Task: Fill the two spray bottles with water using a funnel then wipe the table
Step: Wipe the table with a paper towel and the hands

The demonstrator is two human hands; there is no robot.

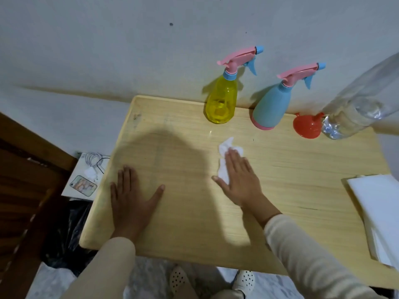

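A yellow spray bottle (222, 98) and a blue spray bottle (272, 104), both with pink trigger heads screwed on, stand upright at the back of the wooden table (194, 223) against the wall. A red funnel (306, 127) lies right of them. My right hand (239, 180) lies flat on a crumpled white tissue (224, 167) near the table's middle, pressing it to the wood. My left hand (131, 197) rests flat on the table's left part, fingers spread, holding nothing.
A large clear plastic bottle (354, 113) stands at the back right beside the funnel. A stack of white tissues (380, 208) lies at the right edge. Left of the table, a phone (83, 186) and charger cable (92, 160) lie on a low surface.
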